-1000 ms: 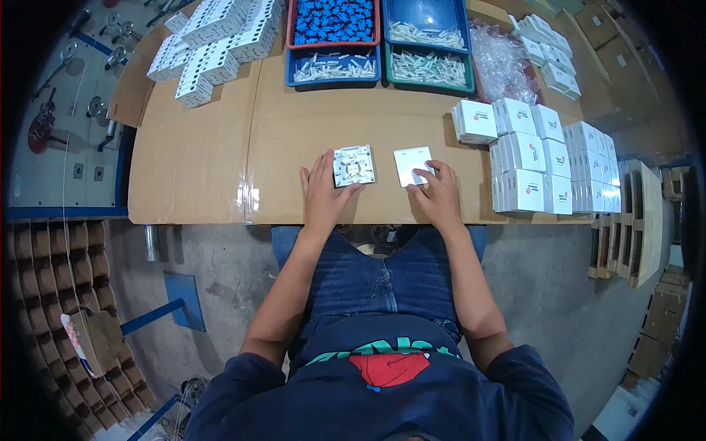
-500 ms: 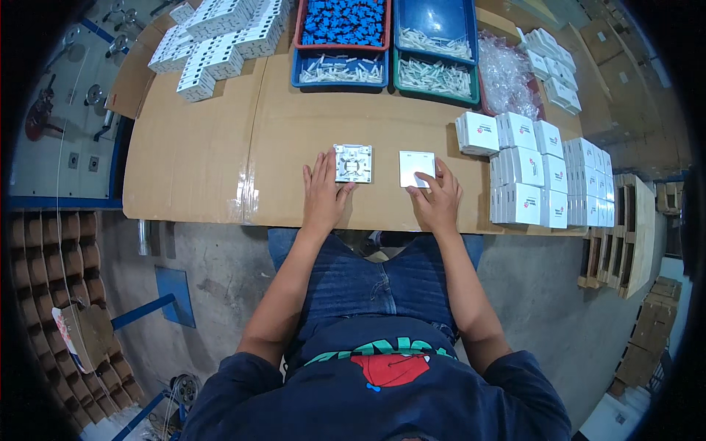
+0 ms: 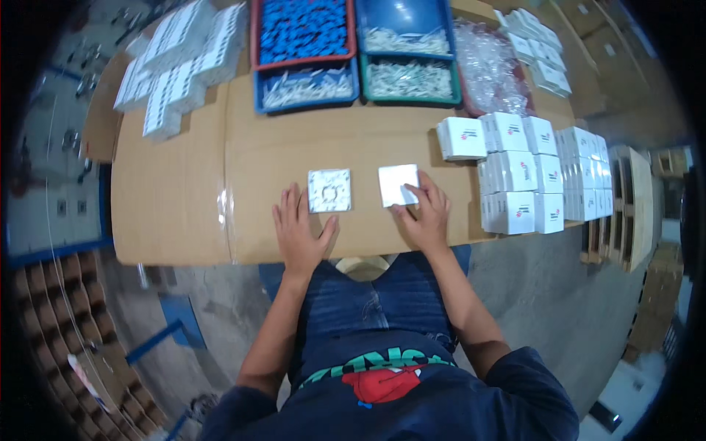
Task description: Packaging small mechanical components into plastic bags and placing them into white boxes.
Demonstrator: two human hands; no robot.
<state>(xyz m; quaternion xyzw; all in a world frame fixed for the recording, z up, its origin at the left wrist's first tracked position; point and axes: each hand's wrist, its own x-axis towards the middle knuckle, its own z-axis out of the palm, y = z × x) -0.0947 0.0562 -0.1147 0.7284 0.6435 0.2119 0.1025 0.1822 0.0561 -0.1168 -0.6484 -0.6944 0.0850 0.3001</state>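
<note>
On the cardboard-covered table lies a square white switch or socket plate [image 3: 329,191], showing a moulded back with a round centre. My left hand [image 3: 298,239] rests flat at its lower left, fingers spread, with the fingertips close to its left edge. To the right is a plain white square plate [image 3: 396,185] with its smooth face up. My right hand [image 3: 428,217] grips that plate at its lower right corner, with a finger bent onto its face and the others along the right edge.
Behind stand trays of blue parts [image 3: 303,31] and of small clear packets [image 3: 309,87]. A heap of clear plastic bags [image 3: 489,66] lies beyond, right of the trays. White boxes are stacked at the right [image 3: 511,173] and far left [image 3: 180,55]. The table's front edge [image 3: 250,262] runs before my lap.
The whole view has shifted, so the table and trays sit lower and farther left. Both hands keep nearly the same places by the two plates; the left thumb has spread a little from its plate.
</note>
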